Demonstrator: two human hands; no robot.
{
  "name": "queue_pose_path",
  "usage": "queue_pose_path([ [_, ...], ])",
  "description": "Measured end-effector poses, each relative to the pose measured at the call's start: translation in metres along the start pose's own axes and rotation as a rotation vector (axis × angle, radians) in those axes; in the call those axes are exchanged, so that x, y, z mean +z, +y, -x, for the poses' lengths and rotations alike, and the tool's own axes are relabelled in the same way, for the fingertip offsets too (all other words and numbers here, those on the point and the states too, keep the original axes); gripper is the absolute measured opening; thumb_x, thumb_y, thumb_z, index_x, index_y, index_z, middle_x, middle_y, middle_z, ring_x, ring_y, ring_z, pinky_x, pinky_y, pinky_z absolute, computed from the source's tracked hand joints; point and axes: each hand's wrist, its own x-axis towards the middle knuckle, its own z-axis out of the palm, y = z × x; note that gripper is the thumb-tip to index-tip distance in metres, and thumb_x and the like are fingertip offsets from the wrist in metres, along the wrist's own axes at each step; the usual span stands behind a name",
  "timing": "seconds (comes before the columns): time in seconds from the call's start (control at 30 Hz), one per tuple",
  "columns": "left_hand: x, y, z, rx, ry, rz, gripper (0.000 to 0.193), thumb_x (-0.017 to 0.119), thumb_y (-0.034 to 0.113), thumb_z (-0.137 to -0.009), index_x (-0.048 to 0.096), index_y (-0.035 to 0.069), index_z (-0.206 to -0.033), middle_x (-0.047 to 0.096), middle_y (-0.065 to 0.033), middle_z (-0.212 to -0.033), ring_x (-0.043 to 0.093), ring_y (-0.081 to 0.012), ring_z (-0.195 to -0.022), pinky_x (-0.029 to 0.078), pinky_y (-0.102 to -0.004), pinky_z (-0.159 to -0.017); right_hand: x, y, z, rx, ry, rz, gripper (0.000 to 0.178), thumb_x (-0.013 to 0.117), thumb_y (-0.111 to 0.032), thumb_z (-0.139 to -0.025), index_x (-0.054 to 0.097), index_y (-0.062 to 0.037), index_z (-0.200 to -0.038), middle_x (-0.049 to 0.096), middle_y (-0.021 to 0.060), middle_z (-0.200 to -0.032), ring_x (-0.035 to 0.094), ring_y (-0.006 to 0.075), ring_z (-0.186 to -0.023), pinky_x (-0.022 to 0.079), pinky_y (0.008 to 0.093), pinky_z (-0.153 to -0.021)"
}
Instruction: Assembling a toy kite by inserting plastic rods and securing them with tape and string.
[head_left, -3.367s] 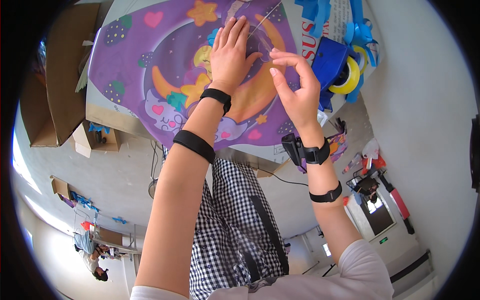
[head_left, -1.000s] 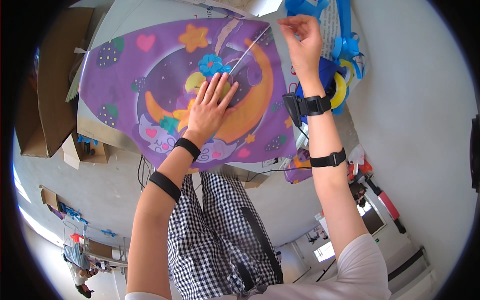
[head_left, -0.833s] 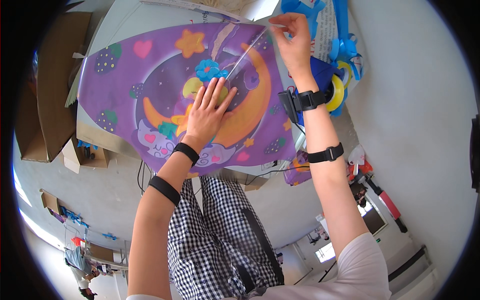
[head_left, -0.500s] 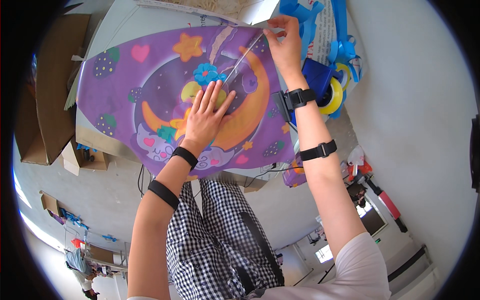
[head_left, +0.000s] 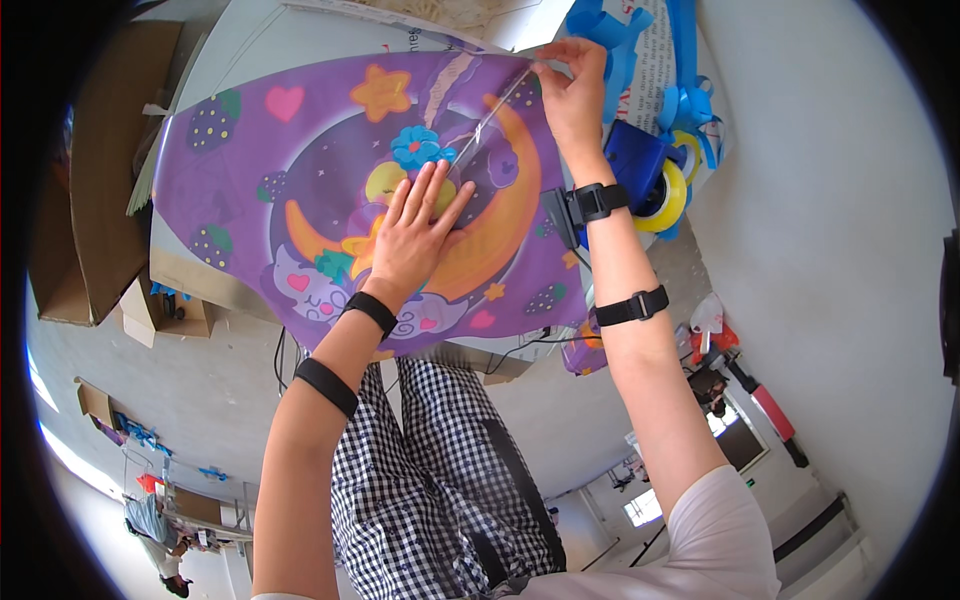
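Observation:
A glossy purple sheet (head_left: pixel 545 265), printed with a crescent moon, stars, hearts and blue flowers, lies spread over the worktop. My left hand (head_left: pixel 410 240) rests flat near its middle, fingers stretched out and palm down. A narrow clear strip that looks like tape (head_left: pixel 487 118) runs slantwise from beside my left fingertips up to the sheet's far right corner. There my right hand (head_left: pixel 575 105) pinches the strip's far end between thumb and fingers. Black straps circle both wrists and forearms, and a small dark device sits at my right wrist.
Right of the sheet stands a blue tape dispenser (head_left: pixel 632 160) with a yellow tape roll (head_left: pixel 668 197). Blue ribbon-like strips (head_left: pixel 610 38) lie behind it. An open cardboard box (head_left: pixel 105 170) is at the left. A dark cable (head_left: pixel 515 350) crosses near the front edge. Another person (head_left: pixel 155 530) is far off, lower left.
My right hand has shifted very slightly to the right, still pinching the strip's end. My left hand stays flat in the same place on the sheet.

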Motion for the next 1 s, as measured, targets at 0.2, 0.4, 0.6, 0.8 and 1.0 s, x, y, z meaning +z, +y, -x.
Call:
queue_pose_path([
  [0.2,0.0001,0.0002,0.0006,0.0,0.009,-0.02,0.069,0.059,0.046,-0.095,0.035,0.027,-0.157,0.027,-0.0147,-0.164,0.026,-0.0286,-0.152,0.027,-0.0459,-0.122,0.0007,-0.004,-0.0012,-0.023,-0.011,0.119,0.04,0.067,0.008,-0.089,0.044,-0.0037,-0.119,0.061,0.008,-0.113,0.064,0.0175,-0.107,0.058,0.0299,-0.089],
  [0.4,0.0009,0.0004,0.0,0.001,0.011,-0.02,0.07,0.059,0.047,-0.095,0.035,0.027,-0.157,0.027,-0.0142,-0.164,0.026,-0.0284,-0.152,0.026,-0.046,-0.122,0.0041,-0.005,-0.0012,-0.034,0.042,0.049,0.038,0.066,0.011,-0.086,0.047,-0.0024,-0.117,0.062,0.0105,-0.108,0.066,0.0204,-0.103,0.06,0.0309,-0.082],
  [0.6,0.0016,0.0002,0.0,-0.001,0.015,-0.026,0.07,0.058,0.048,-0.095,0.035,0.027,-0.157,0.028,-0.0132,-0.164,0.025,-0.028,-0.152,0.026,-0.0458,-0.122,0.0034,-0.0062,-0.0009,-0.006,0.008,0.084,0.039,0.069,0.007,-0.089,0.044,-0.0034,-0.118,0.061,0.008,-0.112,0.064,0.0163,-0.108,0.06,0.0296,-0.086],
  [0.8,0.0018,0.0003,0.0005,0.0,0.009,-0.035,0.069,0.058,0.048,-0.095,0.034,0.028,-0.157,0.029,-0.0131,-0.164,0.025,-0.028,-0.152,0.026,-0.0458,-0.122,0.0027,-0.0031,-0.001,0.022,0.002,0.128,0.037,0.07,0.005,-0.089,0.045,-0.0037,-0.116,0.062,0.0082,-0.11,0.065,0.0161,-0.106,0.06,0.0284,-0.085],
  [1.0,0.0021,0.0006,0.0003,-0.002,0.007,-0.029,0.07,0.058,0.047,-0.095,0.034,0.028,-0.157,0.028,-0.0135,-0.164,0.025,-0.0285,-0.152,0.026,-0.0458,-0.122,0.0049,0.0011,0.0006,0.023,0.02,0.101,0.037,0.071,0.004,-0.089,0.047,-0.0032,-0.116,0.062,0.0086,-0.109,0.066,0.0172,-0.103,0.059,0.0284,-0.084],
])
